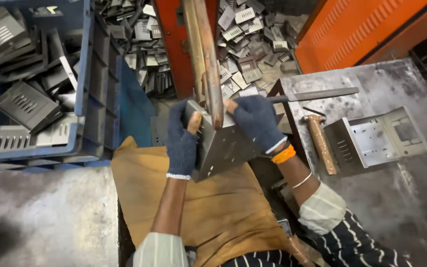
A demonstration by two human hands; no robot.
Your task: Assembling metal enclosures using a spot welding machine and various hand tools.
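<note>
Between both hands, bracket [221, 146], corner pointing up

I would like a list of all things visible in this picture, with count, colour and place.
bent metal part: one, grey, held in both hands
upright bar: one, rusty brown, against the part
crate: one, blue, left, full of grey parts
loose parts: many, grey, on floor, top centre
hammer: one, wooden handle, on bench
file: one, grey, on bench
metal bracket: one, grey, on bench
cloth: one, tan, lap
left hand: blue glove
right hand: blue glove
</note>
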